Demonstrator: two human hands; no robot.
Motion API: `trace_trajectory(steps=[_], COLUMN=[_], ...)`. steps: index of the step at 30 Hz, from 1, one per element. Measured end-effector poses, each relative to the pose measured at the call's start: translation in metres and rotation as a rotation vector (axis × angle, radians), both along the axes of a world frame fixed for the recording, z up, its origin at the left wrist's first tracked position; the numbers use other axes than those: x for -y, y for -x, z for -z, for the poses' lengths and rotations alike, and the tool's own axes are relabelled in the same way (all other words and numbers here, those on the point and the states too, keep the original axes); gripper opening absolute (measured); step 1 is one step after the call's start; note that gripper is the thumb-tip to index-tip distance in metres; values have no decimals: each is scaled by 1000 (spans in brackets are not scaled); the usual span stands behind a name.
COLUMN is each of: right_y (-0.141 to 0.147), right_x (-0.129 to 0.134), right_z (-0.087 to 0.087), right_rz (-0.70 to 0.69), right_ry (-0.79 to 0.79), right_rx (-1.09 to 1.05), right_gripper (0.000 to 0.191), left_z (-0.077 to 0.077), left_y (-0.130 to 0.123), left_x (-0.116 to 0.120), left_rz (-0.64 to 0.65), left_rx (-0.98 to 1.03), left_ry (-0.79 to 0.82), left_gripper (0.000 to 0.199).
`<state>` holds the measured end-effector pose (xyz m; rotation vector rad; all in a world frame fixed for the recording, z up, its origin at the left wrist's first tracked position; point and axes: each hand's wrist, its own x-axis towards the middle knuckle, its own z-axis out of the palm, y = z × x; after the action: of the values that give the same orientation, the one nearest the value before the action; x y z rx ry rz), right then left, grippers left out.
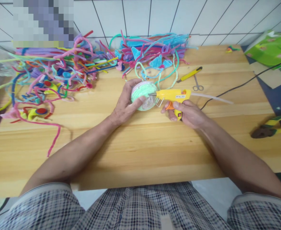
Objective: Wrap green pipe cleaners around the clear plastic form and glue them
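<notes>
My left hand [128, 103] is closed around a rounded ball [146, 91] wrapped partly in mint-green and pale lilac pipe cleaner. Its lower right part looks bare and clear or whitish. In my right hand [187, 111] is a yellow hot glue gun [171, 94], fingers at its orange trigger. The gun's nozzle points left and meets the ball's right side, though I cannot tell whether it touches. A translucent glue stick [213, 97] sticks out of the gun's back. Green pipe cleaner loops [175, 68] lie just behind the ball.
Tangled colourful pipe cleaners [66, 70] cover the back left, with a blue and purple bundle [155, 43] behind my hands. A yellow utility knife [190, 74] and small scissors [198, 83] lie beyond the gun. A black cord [241, 83] crosses the right side. Pliers [269, 127] lie at the right edge.
</notes>
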<state>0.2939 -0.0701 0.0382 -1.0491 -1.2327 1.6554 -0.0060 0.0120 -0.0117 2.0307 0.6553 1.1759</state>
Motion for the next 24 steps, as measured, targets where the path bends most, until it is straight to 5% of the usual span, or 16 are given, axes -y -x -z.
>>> trace_trajectory(steps=[24], right_y=[1], right_x=[2], right_z=[0], right_rz=[13], right_ry=[-21], right_rx=[3], right_gripper=[53], left_z=[0], left_y=[-2], left_x=[-2], left_rz=[-9], left_rx=[3], left_ry=[-19], left_gripper=[63])
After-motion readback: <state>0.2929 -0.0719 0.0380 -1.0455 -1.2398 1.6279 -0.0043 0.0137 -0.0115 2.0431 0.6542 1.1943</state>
